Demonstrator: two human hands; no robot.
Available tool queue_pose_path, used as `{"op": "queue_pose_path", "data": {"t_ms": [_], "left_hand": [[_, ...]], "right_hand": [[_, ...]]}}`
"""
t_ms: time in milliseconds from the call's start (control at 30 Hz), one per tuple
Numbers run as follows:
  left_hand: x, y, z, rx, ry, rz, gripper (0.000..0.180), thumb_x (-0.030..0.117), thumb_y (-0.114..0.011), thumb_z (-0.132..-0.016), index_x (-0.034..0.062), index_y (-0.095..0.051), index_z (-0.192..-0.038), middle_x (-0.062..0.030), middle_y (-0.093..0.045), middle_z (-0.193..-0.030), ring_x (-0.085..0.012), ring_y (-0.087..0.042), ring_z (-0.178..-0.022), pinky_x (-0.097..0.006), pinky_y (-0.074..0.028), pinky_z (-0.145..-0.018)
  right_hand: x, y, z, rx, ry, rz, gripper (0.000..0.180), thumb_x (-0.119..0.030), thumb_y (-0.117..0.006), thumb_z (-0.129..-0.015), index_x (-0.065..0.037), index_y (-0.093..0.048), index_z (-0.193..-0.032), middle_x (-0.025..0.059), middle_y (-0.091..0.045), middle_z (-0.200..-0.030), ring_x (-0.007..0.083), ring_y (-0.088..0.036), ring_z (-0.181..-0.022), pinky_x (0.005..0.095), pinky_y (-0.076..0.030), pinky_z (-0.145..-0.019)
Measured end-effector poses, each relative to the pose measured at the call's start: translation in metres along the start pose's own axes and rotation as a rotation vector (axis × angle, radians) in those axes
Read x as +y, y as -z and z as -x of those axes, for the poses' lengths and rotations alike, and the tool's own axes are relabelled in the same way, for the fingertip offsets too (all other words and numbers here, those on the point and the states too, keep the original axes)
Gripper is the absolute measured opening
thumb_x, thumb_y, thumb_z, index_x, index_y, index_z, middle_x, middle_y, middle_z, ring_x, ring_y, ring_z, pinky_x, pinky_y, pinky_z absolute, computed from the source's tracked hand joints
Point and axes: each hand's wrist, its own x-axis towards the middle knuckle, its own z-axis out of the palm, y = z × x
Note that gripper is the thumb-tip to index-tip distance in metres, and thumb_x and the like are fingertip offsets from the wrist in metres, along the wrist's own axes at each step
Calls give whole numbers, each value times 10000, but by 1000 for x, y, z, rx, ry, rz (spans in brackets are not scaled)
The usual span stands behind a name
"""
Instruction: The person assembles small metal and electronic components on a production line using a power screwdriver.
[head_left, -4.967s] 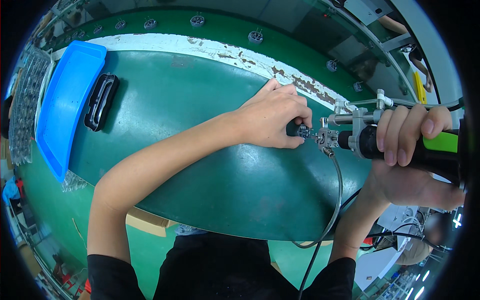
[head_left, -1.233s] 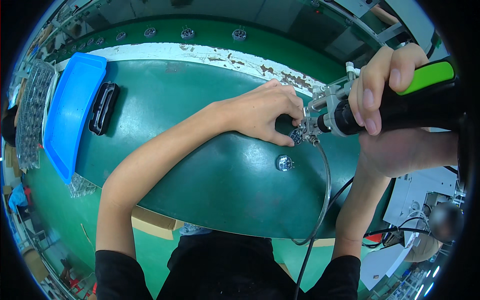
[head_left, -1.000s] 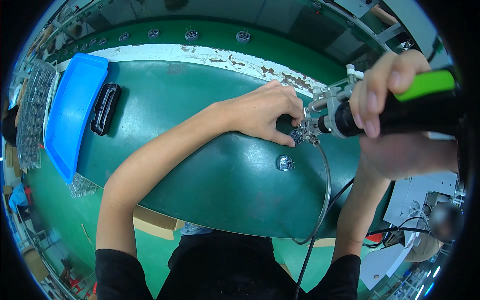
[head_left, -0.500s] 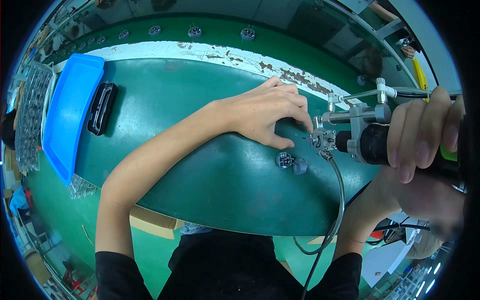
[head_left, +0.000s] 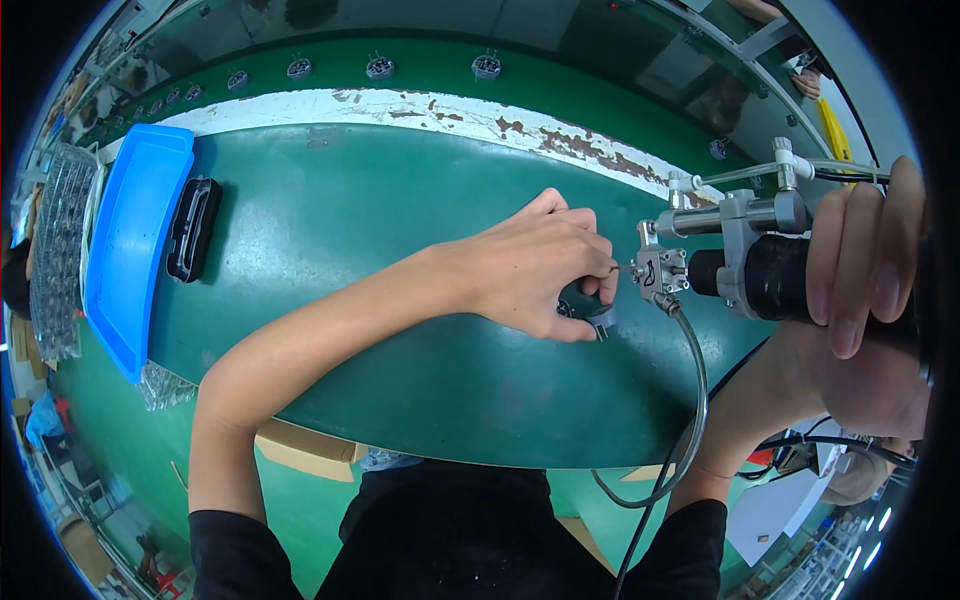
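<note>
My left hand (head_left: 545, 268) rests low over the green tabletop, fingers curled and thumb stretched along the near side. Between thumb and fingers is a small round grey component (head_left: 604, 320), with metal pins sticking out; most of it is hidden by the hand. At the right, my right hand (head_left: 855, 265) wraps round a black power screwdriver (head_left: 775, 277) held level. Its metal nose block (head_left: 660, 272) and thin bit point left, ending close to my left fingertips. A clear hose hangs from the nose block.
A blue tray (head_left: 125, 250) and a black plastic holder (head_left: 194, 230) lie at the left of the table. Beyond the chipped white edge (head_left: 430, 110), several round components (head_left: 380, 68) stand on a green strip. Clear plastic trays (head_left: 65, 250) are stacked far left.
My left hand has come down onto the round component, its thumb and fingers closing round it. The screwdriver has shifted slightly right in my right hand. The view has tilted a little.
</note>
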Motion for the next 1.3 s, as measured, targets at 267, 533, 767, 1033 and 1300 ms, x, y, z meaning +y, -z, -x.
{"op": "queue_pose_path", "data": {"t_ms": [267,533,767,1033,1300], "left_hand": [[-8,0,-7,5,11,20,60,181,-752,-797,132,-716,-798,14,-631,-814,-176,-546,-891,-345,-359,-859],[5,-17,-1,116,-21,-88,174,275,-759,-799,141,-723,-903,-20,-624,-915,-201,-538,-942,-374,-364,-843],[7,-16,4,229,87,-214,151,262,-727,-799,122,-684,-761,-12,-615,-809,-224,-559,-907,-394,-379,-829],[5,12,10,287,368,-294,348,363,-700,-809,75,-649,-619,-63,-618,-597,-300,-638,-877,-416,-453,-800],[23,14,6,485,159,-190,233,269,-738,-855,74,-712,-980,-74,-700,-922,-302,-630,-973,-445,-499,-878]], "right_hand": [[1,14,7,125,-2,40,325,-355,-575,-969,-48,-481,-922,25,-509,-784,72,-510,-520,210,-407,-486],[-11,49,-10,186,54,9,395,-412,-529,-985,-36,-474,-878,22,-480,-762,60,-464,-490,201,-366,-457],[22,110,25,122,211,-254,515,-512,-585,-920,-20,-440,-970,81,-460,-818,89,-423,-474,202,-366,-458],[22,116,28,109,127,-400,709,-665,-663,-819,-9,-450,-986,85,-482,-826,114,-483,-482,230,-393,-441],[-5,71,13,107,46,-500,886,-866,-515,-807,7,-501,-956,99,-519,-776,143,-469,-445,265,-403,-427]]}}
